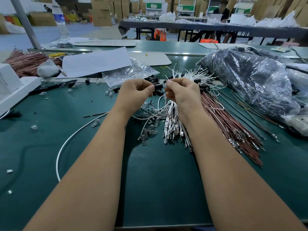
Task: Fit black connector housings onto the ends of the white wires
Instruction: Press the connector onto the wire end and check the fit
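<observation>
Black connector housing (158, 86): small dark cylinder, lying sideways, pinched between your two hands above the green mat. More loose black housings (152, 79) heaped just behind. White wires (171, 120) bundled below, metal terminals toward you, far ends fanned out.

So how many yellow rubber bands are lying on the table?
2. One rubber band lies on the far side of the table, beyond the white wires. The other lies right, beside the plastic bag. More may be hidden under the clutter.

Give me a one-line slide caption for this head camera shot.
Left hand holds a black housing while right hand feeds it a clear-tipped wire end, above white wires.
</observation>
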{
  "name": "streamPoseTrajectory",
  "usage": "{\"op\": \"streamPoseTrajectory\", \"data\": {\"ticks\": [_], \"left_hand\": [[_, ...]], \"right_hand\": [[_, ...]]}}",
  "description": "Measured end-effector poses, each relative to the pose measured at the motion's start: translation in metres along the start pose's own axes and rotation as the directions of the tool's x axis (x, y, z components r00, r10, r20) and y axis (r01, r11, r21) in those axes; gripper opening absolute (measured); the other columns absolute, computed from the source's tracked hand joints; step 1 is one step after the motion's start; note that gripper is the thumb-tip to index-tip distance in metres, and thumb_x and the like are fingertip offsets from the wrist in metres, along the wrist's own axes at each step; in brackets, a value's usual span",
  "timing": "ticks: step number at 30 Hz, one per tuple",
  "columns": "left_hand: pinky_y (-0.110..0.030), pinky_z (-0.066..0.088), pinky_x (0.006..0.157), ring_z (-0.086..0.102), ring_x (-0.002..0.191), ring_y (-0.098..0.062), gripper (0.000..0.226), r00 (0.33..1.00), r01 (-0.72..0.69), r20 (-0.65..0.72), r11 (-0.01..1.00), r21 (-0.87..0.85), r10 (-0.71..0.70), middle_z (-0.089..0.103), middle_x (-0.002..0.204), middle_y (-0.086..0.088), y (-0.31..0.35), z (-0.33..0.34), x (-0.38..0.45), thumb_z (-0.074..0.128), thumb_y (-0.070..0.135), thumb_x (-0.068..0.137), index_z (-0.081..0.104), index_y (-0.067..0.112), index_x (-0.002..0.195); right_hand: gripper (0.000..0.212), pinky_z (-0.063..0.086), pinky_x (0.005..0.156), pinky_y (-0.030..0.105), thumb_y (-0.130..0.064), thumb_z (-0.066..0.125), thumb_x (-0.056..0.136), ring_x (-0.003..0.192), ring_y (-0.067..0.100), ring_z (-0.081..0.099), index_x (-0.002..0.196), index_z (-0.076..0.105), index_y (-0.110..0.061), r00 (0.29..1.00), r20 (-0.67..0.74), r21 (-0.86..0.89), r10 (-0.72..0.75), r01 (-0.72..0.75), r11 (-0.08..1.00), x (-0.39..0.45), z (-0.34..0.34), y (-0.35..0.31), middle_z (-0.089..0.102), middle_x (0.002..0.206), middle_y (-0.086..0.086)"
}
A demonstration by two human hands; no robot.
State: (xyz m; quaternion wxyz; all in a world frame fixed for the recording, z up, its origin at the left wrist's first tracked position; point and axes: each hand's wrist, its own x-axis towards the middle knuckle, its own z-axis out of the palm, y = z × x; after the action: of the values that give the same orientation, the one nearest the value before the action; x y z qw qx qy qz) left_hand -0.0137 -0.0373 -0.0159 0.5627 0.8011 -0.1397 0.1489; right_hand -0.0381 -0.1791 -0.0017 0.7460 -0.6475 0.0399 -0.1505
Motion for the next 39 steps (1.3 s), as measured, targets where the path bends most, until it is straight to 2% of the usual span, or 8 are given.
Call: {"op": "streamPoseTrajectory", "data": {"ticks": [11, 14, 17, 22, 25, 27, 32, 39], "left_hand": [[-0.008, 0.048, 0.064, 0.059, 0.060, 0.002, 0.005, 1.000, 0.012, -0.008, 1.000, 0.019, -0.012, 0.067, 0.072, 0.003, 0.004, 0.001, -0.001, 0.066, 0.015, 0.091, 0.069, 0.015, 0.087], [-0.016, 0.050, 0.068, 0.060, 0.067, -0.008, 0.005, 1.000, 0.013, 0.005, 1.000, 0.021, -0.014, 0.068, 0.074, -0.001, 0.004, 0.001, -0.001, 0.066, 0.014, 0.090, 0.068, 0.017, 0.087], [-0.026, 0.049, 0.071, 0.058, 0.072, -0.015, 0.006, 1.000, 0.020, -0.008, 1.000, 0.018, -0.019, 0.067, 0.077, -0.007, 0.004, 0.000, -0.001, 0.065, 0.013, 0.091, 0.067, 0.016, 0.086], [-0.022, 0.046, 0.065, 0.055, 0.069, -0.014, 0.007, 1.000, 0.008, -0.027, 0.999, 0.033, -0.007, 0.065, 0.077, -0.009, 0.007, 0.000, -0.001, 0.066, 0.013, 0.090, 0.067, 0.017, 0.085], [-0.032, 0.052, 0.067, 0.058, 0.069, -0.017, 0.005, 1.000, -0.003, -0.028, 0.998, 0.057, 0.004, 0.070, 0.081, -0.016, 0.007, 0.001, -0.002, 0.068, 0.014, 0.089, 0.070, 0.015, 0.085], [-0.038, 0.054, 0.070, 0.058, 0.068, -0.018, 0.005, 0.999, 0.002, -0.033, 0.998, 0.060, 0.000, 0.071, 0.079, -0.015, 0.008, 0.001, -0.003, 0.068, 0.013, 0.088, 0.070, 0.014, 0.083], [-0.031, 0.047, 0.069, 0.055, 0.068, -0.020, 0.012, 1.000, 0.025, -0.001, 1.000, -0.006, -0.025, 0.066, 0.068, 0.000, 0.004, 0.003, -0.004, 0.067, 0.010, 0.089, 0.068, 0.017, 0.079], [-0.024, 0.047, 0.067, 0.056, 0.066, -0.013, 0.007, 0.999, 0.037, 0.041, 0.998, -0.050, -0.035, 0.066, 0.070, -0.001, -0.001, 0.009, -0.002, 0.065, 0.009, 0.090, 0.069, 0.014, 0.087]], "right_hand": [[0.014, 0.049, 0.057, 0.017, -0.005, 0.063, 0.090, 0.060, 0.010, 0.054, 0.078, 0.061, -0.012, 1.000, 0.008, -0.024, -0.011, 0.011, 1.000, 0.000, 0.001, 0.002, 0.061, 0.072, 0.005], [0.014, 0.051, 0.059, 0.018, -0.005, 0.064, 0.089, 0.061, 0.010, 0.057, 0.078, 0.063, -0.013, 0.999, 0.026, -0.058, -0.034, 0.035, 0.998, 0.001, 0.000, 0.004, 0.063, 0.074, 0.006], [0.011, 0.053, 0.061, 0.020, -0.004, 0.063, 0.090, 0.058, 0.011, 0.061, 0.081, 0.065, -0.010, 0.998, 0.061, -0.006, -0.025, 0.025, 1.000, 0.002, -0.001, 0.004, 0.066, 0.074, 0.007], [0.012, 0.054, 0.060, 0.022, -0.005, 0.060, 0.093, 0.055, 0.009, 0.060, 0.082, 0.063, -0.010, 0.997, 0.077, 0.013, 0.022, -0.023, 1.000, 0.006, -0.001, 0.005, 0.064, 0.070, 0.006], [0.016, 0.049, 0.056, 0.019, -0.004, 0.059, 0.094, 0.056, 0.009, 0.053, 0.078, 0.060, -0.010, 0.998, 0.060, -0.056, 0.014, -0.010, 0.998, 0.006, -0.001, 0.007, 0.059, 0.068, 0.004], [0.019, 0.047, 0.056, 0.020, -0.004, 0.058, 0.094, 0.058, 0.010, 0.051, 0.077, 0.059, -0.011, 0.999, 0.047, -0.132, -0.021, 0.027, 0.991, 0.006, 0.000, 0.008, 0.057, 0.067, 0.003], [0.019, 0.043, 0.060, 0.028, -0.004, 0.056, 0.095, 0.060, 0.013, 0.047, 0.078, 0.056, -0.011, 0.996, 0.072, -0.202, -0.046, 0.060, 0.978, 0.005, 0.001, 0.013, 0.054, 0.071, 0.006], [0.020, 0.042, 0.058, 0.024, -0.004, 0.055, 0.096, 0.059, 0.011, 0.047, 0.077, 0.055, -0.013, 0.994, 0.095, -0.143, -0.057, 0.070, 0.987, 0.009, 0.000, 0.016, 0.053, 0.068, 0.003]]}}
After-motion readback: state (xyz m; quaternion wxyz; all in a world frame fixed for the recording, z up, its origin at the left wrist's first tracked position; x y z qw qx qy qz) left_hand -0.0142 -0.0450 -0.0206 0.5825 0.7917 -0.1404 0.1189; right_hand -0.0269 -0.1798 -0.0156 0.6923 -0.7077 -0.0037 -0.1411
